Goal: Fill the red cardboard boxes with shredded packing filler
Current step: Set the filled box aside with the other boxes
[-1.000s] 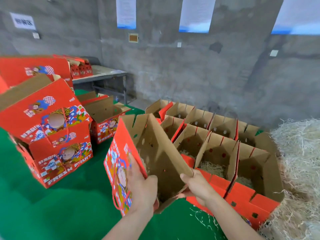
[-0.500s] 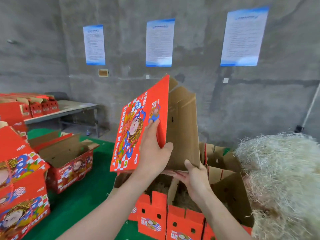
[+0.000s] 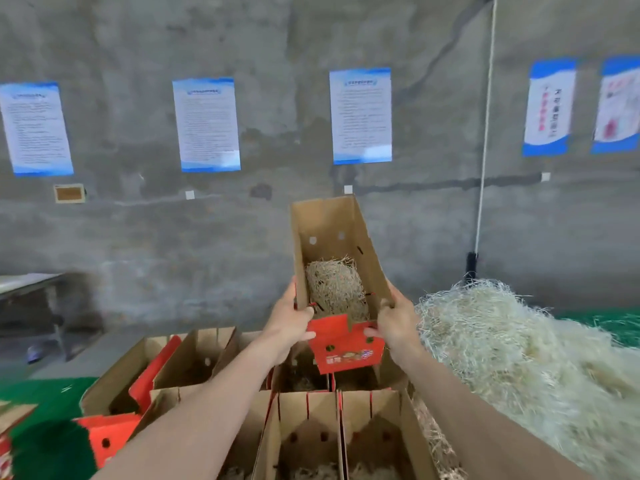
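Wall: bare grey concrete across the whole far side, hung with blue-edged posters; a white cord runs down it at the right.
Filler heap: pale shredded strands piled from the right edge of the scene to the near right. Its loose left fringe reaches the rightmost boxes and lies just beside the right forearm.
Green floor: shows at the near left of the boxes and as a thin strip far right behind the heap. That left patch is the widest free ground.
Table: far left against the wall, only its end in view.
Box rows: open red-and-brown cartons stand wall to wall below the arms with flaps upright. Filler shows in the nearest ones.
Held box: raised above the rows at centre with its mouth tipped toward the camera. Open air lies on both sides and its red front flap hangs down.
Left hand: clamped on the box's left edge.
Right hand: clamped on the right wall, fingers curled over the flap.
Wad of filler: sits inside the held box, against its bottom.
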